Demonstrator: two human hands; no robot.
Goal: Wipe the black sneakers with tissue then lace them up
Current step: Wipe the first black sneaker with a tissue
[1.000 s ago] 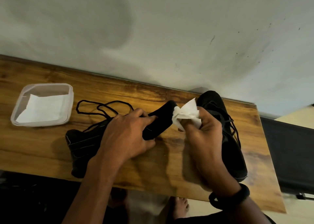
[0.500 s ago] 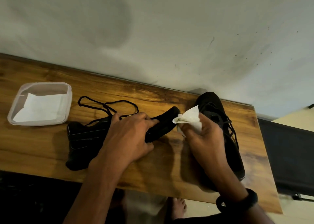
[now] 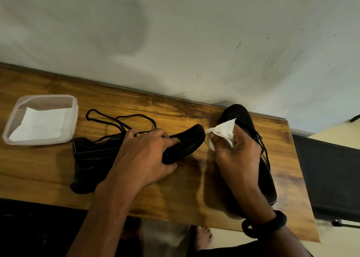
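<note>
Still on wiping: left hand (image 3: 144,155) grips the sneaker (image 3: 101,159), right hand (image 3: 236,155) pinches tissue (image 3: 222,132) (toe next, I'd guess); lacing comes after.

Left hand (image 3: 144,157) hides sneaker (image 3: 91,159) middle; table (image 3: 39,171) cropped left.

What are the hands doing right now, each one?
Left hand: closed, gripping the black sneaker.
Right hand: closed, holding the white tissue.
</note>
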